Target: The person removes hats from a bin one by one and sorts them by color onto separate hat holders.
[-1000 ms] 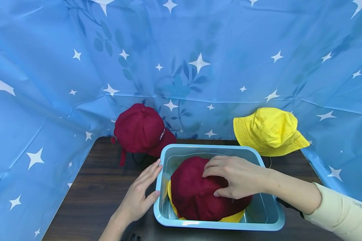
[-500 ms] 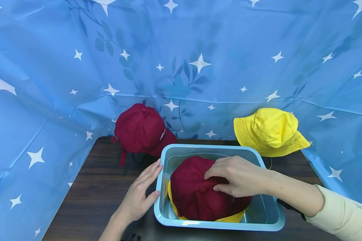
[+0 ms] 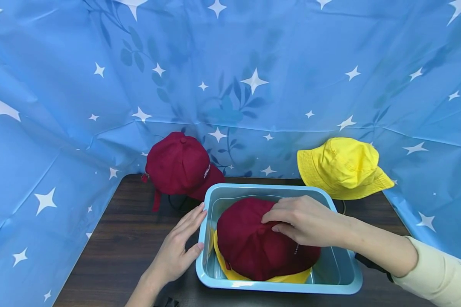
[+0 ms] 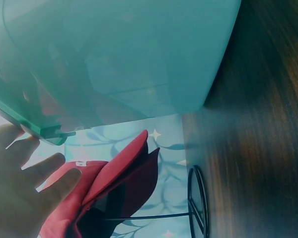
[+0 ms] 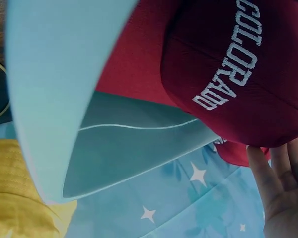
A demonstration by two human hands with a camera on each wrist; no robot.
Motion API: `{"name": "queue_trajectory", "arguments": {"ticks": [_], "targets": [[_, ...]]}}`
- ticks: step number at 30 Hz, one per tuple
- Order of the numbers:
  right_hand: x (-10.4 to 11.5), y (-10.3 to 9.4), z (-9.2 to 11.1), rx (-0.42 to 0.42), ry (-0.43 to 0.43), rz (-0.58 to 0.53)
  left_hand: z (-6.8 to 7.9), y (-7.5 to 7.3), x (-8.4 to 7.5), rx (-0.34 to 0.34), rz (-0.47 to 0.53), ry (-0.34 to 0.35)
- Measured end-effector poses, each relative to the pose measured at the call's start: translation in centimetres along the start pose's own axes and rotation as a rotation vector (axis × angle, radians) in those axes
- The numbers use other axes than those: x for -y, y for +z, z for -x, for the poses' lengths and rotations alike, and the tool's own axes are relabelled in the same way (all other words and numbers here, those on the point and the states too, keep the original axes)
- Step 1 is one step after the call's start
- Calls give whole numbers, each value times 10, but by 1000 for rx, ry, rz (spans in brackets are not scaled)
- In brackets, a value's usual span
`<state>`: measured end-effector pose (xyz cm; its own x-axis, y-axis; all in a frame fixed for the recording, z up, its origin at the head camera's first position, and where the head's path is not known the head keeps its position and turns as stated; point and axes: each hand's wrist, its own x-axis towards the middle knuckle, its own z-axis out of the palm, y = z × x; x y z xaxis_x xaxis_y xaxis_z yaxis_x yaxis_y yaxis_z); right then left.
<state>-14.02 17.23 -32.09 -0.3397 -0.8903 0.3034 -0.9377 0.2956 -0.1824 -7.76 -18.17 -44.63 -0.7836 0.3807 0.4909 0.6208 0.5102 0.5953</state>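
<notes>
- Our right hand is pinching the cap by its crown, fingers and thumb sitting close together; how firmly, we can't tell.
- Cap is sitting crown-up in the bin, lower centre of the frame, over a yellow brim. Whether they're touching, we can't tell.
- Our left hand is resting straight fingers on the bin's left rim, gripping nothing. Seems to be steadying; light pressure should be enough, or we're risking tipping it.
- Our read: we're adjusting or lifting the cap. Wider finger spread would be creasing the soft crown less.
- Bill is pointing at the bin wall, upper left in the right wrist view; we're watching for snags.
- Going straight up or down looks safest; sideways, we're likely dragging the brim.
- Back cap, left of centre, is sitting near the bin; we're minding clearance.
</notes>
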Motion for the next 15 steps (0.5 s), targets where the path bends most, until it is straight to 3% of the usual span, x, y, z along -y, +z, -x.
{"name": "queue_trajectory", "arguments": {"ticks": [15], "targets": [[4, -18, -2, -64, 19, 36, 1, 0, 2, -1, 3, 3]]}}
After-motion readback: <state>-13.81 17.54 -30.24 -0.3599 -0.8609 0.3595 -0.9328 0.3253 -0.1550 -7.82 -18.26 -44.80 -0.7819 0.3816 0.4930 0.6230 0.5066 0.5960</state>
